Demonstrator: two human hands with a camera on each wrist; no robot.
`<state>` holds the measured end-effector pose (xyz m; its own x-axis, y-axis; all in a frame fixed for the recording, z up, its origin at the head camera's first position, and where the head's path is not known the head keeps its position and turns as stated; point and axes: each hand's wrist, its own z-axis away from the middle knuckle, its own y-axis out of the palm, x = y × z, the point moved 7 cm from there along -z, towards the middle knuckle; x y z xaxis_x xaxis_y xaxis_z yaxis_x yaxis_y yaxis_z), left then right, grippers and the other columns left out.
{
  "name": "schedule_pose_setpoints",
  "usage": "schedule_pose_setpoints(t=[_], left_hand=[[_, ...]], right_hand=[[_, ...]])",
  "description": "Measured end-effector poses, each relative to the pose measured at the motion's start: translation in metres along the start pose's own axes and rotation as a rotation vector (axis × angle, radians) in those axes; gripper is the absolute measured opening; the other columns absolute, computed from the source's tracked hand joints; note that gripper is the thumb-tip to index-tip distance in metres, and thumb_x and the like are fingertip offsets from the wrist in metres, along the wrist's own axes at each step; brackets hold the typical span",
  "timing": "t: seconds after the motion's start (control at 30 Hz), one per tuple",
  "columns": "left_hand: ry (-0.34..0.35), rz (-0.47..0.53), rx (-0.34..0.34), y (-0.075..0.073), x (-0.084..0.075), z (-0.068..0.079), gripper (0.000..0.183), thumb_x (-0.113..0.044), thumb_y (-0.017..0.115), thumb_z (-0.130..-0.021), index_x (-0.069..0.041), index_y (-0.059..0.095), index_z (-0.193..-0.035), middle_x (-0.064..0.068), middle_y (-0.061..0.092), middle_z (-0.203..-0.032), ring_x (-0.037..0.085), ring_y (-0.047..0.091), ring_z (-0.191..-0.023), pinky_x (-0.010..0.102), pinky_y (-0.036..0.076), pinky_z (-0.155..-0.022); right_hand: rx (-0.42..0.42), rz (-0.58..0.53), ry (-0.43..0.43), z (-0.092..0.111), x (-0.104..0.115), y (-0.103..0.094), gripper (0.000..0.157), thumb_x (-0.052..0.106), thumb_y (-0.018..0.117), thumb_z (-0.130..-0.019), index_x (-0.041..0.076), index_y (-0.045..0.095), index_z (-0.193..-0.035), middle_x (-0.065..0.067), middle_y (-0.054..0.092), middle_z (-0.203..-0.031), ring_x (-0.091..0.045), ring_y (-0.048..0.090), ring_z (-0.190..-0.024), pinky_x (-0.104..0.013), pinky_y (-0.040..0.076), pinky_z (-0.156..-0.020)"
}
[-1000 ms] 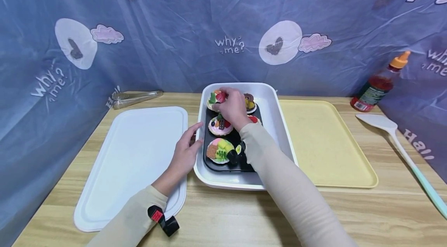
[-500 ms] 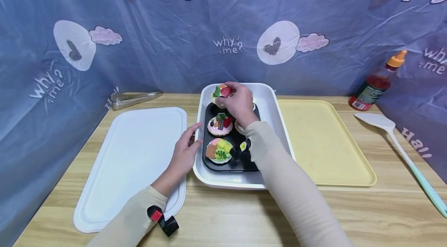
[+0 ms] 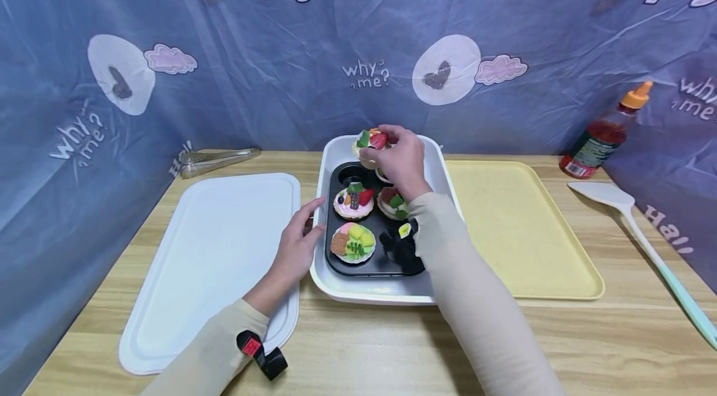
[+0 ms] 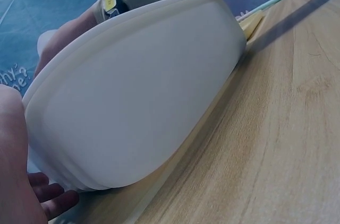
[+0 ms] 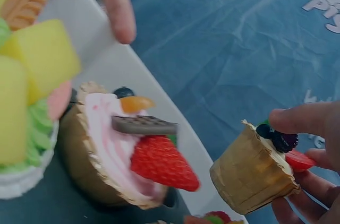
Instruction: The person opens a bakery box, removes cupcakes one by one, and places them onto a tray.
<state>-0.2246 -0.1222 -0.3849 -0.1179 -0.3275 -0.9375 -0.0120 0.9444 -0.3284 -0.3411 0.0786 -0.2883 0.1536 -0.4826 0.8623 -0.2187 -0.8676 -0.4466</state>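
My right hand [image 3: 404, 158] pinches a toy cupcake [image 5: 249, 173] by its topping, with a strawberry, berries and a leaf on top and a tan pleated wrapper. It hangs above the far end of a black muffin tin [image 3: 370, 269], whose far-left cup is bare. The tin lies inside a white bin [image 3: 375, 297]. Still in the tin are a pink-cream cupcake [image 3: 353, 204], one with yellow cubes and greens [image 3: 353, 244], and one with green leaves [image 3: 394, 204]. Another behind my right hand is mostly hidden. My left hand [image 3: 297, 243] touches the bin's left wall, fingertips at the rim.
A white tray [image 3: 218, 259] lies left of the bin and a yellow tray [image 3: 521, 228] to its right. Metal tongs [image 3: 218, 160] rest at the back left. A sauce bottle [image 3: 596, 137] and a white spatula with mint handle [image 3: 607, 195] are at the right.
My right hand has lifted the strawberry cupcake out of the far-left cup and carried it up and to the right. My left hand has stayed at the bin's wall.
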Motion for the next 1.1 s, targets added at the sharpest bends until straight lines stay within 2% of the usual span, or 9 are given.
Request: schedule_pose_setpoints(t=[0.23,0.43,0.63,0.83,1.1], left_hand=[[-0.008,-0.004,-0.001,0.000,0.000,0.001,0.055,-0.008,0.050,-0.098,-0.013,0.043,-0.153,0.018,0.044,-0.151,0.034,0.052,-0.128,0.051,0.040,-0.110],[-0.015,-0.006,-0.003,0.000,0.001,0.000,0.055,-0.008,0.050,-0.098,-0.013,0.043,-0.153,0.018,0.044,-0.151,0.035,0.052,-0.127,0.051,0.040,-0.110],[-0.013,0.002,-0.003,0.001,0.001,0.001,0.055,-0.007,0.050,-0.098,-0.013,0.044,-0.152,0.018,0.044,-0.151,0.035,0.051,-0.128,0.050,0.039,-0.111],[-0.006,0.008,-0.002,0.000,-0.002,0.002,0.054,-0.006,0.050,-0.099,-0.012,0.044,-0.152,0.018,0.044,-0.151,0.035,0.051,-0.128,0.050,0.039,-0.110],[-0.002,0.012,-0.003,0.001,0.002,0.000,0.053,-0.006,0.050,-0.099,-0.013,0.045,-0.151,0.017,0.043,-0.154,0.034,0.049,-0.131,0.050,0.038,-0.112]], right_hand=[[-0.023,-0.028,0.016,0.001,-0.007,-0.018,0.058,0.022,0.088,-0.075,0.008,0.069,-0.128,-0.014,0.070,-0.123,-0.024,0.064,-0.110,-0.038,0.056,-0.093],[-0.043,-0.053,0.014,0.003,-0.012,-0.032,0.057,0.022,0.088,-0.075,0.008,0.069,-0.128,-0.014,0.070,-0.124,-0.025,0.063,-0.111,-0.039,0.057,-0.093],[-0.072,-0.070,0.074,0.006,-0.021,-0.047,0.057,0.023,0.087,-0.077,0.010,0.069,-0.129,-0.011,0.069,-0.127,-0.024,0.062,-0.113,-0.038,0.055,-0.096],[-0.069,-0.070,0.131,0.008,-0.031,-0.054,0.058,0.026,0.086,-0.079,0.011,0.067,-0.132,-0.010,0.068,-0.130,-0.023,0.061,-0.115,-0.036,0.054,-0.098],[-0.078,-0.067,0.133,0.014,-0.036,-0.061,0.057,0.027,0.086,-0.080,0.013,0.067,-0.132,-0.009,0.068,-0.129,-0.023,0.060,-0.116,-0.036,0.055,-0.096]])
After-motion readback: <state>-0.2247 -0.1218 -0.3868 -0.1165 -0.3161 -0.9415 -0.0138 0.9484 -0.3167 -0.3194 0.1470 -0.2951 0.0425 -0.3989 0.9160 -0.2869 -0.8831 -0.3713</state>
